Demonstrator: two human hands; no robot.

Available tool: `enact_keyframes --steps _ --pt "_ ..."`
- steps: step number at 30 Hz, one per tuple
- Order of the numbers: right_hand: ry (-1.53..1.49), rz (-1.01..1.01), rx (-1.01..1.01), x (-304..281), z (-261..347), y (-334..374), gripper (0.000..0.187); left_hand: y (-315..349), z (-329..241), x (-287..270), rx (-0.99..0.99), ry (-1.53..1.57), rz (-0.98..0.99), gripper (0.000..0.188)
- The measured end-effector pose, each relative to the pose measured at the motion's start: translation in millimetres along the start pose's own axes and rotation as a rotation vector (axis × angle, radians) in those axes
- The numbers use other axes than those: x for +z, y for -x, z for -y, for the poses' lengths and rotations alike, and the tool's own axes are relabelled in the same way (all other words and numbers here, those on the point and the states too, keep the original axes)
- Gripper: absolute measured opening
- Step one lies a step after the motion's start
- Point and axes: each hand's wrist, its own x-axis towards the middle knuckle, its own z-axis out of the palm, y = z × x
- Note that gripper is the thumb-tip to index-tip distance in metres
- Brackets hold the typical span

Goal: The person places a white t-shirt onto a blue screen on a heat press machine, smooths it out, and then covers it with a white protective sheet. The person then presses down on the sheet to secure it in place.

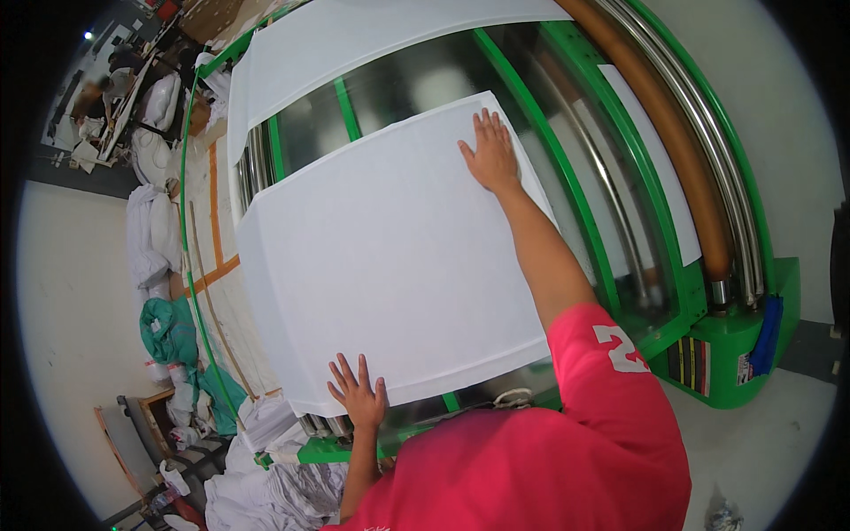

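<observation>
A large white rectangular panel, which looks like fabric with folded edges, lies flat on the glossy bed of a green-framed roller machine. My right hand rests palm down near the panel's far right corner, fingers stretched out. Close to its near left corner, my left hand lies with fingers spread on the near edge. Neither hand grips anything. Farther back, another white sheet covers the far end of the bed.
Green bars cross the machine. A brown roller and metal rods run along its right side. White cloth heaps lie at the lower left, with green cloth beyond. People are at the far left.
</observation>
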Motion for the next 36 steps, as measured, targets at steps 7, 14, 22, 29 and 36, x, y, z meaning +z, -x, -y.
enact_keyframes --steps 7,14,22,29,36 --pt "0.101 0.08 0.078 3.3 -32.7 1.9 0.08 -4.6 -7.6 3.3 0.038 0.0 -0.045 0.074" --pt "-0.06 0.177 0.005 -77.4 32.4 191.4 0.075 0.3 -6.8 4.8 0.038 -0.02 -0.061 0.074" --pt "0.006 0.287 0.133 -148.0 37.5 301.1 0.078 1.5 -2.2 13.0 0.047 -0.03 -0.085 0.075" --pt "0.075 0.297 0.135 -143.8 24.7 297.0 0.076 4.0 -4.1 10.8 0.021 -0.014 -0.032 0.075" --pt "0.103 0.269 0.118 -149.6 3.9 295.1 0.077 4.3 -19.7 16.4 0.038 -0.001 -0.023 0.076"
